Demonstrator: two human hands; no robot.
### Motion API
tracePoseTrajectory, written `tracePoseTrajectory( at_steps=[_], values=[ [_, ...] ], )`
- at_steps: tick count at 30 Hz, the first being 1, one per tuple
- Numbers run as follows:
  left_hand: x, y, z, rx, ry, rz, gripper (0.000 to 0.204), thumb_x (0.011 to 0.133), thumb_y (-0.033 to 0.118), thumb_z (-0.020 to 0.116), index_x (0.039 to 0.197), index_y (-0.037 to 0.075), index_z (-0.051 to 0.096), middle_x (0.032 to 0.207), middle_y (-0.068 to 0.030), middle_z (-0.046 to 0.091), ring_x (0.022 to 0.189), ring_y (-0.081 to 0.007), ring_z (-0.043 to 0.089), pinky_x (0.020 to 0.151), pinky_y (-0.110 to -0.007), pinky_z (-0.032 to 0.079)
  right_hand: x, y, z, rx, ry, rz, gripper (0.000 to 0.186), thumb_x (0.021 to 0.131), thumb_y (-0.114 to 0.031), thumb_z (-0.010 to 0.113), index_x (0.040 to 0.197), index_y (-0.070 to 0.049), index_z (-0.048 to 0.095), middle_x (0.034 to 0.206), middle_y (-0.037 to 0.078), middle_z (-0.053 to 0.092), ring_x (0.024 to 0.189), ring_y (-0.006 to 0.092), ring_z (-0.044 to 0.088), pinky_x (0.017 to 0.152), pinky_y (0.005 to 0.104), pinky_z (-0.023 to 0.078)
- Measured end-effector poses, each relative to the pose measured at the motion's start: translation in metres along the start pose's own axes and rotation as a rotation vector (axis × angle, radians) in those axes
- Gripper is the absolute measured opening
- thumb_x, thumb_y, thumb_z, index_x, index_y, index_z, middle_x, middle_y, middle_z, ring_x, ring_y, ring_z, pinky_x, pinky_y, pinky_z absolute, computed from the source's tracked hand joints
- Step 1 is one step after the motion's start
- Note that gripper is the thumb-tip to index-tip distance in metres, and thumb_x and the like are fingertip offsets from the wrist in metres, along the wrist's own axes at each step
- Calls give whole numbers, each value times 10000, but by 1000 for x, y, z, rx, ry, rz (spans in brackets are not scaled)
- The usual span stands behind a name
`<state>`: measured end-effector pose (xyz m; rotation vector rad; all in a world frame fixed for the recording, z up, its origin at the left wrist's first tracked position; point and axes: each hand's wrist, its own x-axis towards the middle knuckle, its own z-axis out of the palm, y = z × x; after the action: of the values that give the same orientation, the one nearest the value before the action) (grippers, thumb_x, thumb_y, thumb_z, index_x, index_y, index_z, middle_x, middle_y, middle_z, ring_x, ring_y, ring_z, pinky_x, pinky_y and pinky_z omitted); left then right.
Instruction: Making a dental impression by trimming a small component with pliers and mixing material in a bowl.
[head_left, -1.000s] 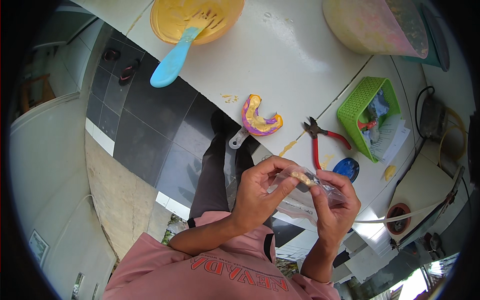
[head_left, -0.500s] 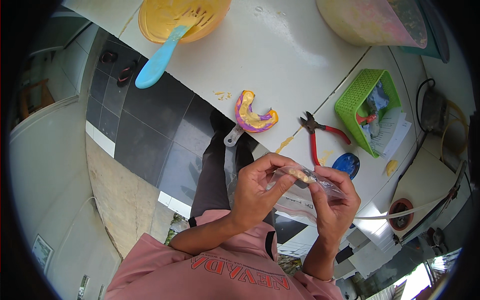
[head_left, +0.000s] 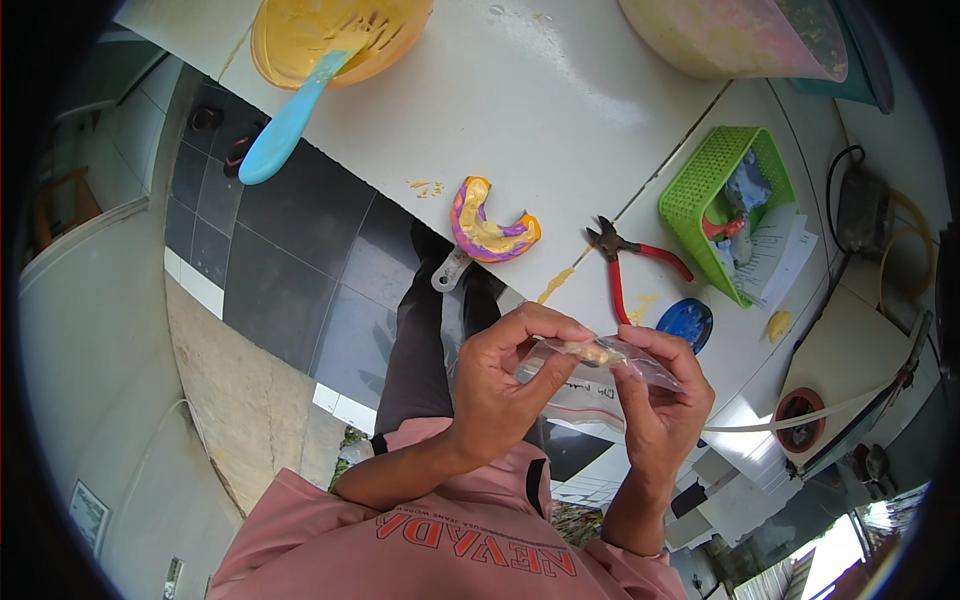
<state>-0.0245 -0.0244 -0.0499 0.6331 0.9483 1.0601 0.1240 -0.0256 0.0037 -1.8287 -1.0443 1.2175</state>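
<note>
Between my hands, over the table's near edge, is a see-through plastic zip bag (head_left: 582, 396) with handwriting on it. A short row of cream, tooth-like pieces (head_left: 592, 354) shows inside its upper part. My left hand (head_left: 512, 372) pinches the bag's left side between thumb and fingers. On the right side, my right hand (head_left: 662, 385) grips it the same way. Beyond them lies a dental impression tray (head_left: 490, 236), its purple and orange impression filled with yellow plaster. Red-handled cutting pliers (head_left: 618, 262) lie just past my right hand, beside a round blue lid (head_left: 686, 325).
An orange mixing bowl (head_left: 268, 52) smeared with yellow paste holds a light-blue spatula (head_left: 290, 120) at the far left. A green basket (head_left: 690, 200) with papers and cloth stands at right. A large pinkish tub (head_left: 700, 50) sits farther back. Yellow crumbs dot the white table (head_left: 480, 120).
Both hands and the bag have shifted slightly left, and more of the bag's written lower part shows. The table's objects appear a little farther left as the view moved.
</note>
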Motion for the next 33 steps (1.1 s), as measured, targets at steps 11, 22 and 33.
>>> tracePoseTrajectory(
  at_steps=[11,22,33],
  values=[
    [0,1,2,-98,41,-103,196,890,-56,609,1085,-50,588,1038,-103,628,979,-125,617,896,-261,489,1,0,-1,-7,-35,0,247,844,33,638,1087,40,678,966,125,704,858,137,661,787,247,505],
    [0,2,7,-50,-31,-194,370,904,20,638,1241,-43,497,1066,-126,639,999,-142,624,873,-271,535,9,-3,-24,17,155,-112,255,958,-116,591,1141,50,654,952,121,685,745,134,635,680,257,510],
    [-23,-12,4,183,-209,-262,383,908,1,594,1283,-11,513,1113,-142,656,1029,-144,629,856,-257,519,89,-18,-98,-57,552,-400,329,978,-178,575,1223,42,579,1060,144,664,807,140,649,734,271,548]
  ],
)
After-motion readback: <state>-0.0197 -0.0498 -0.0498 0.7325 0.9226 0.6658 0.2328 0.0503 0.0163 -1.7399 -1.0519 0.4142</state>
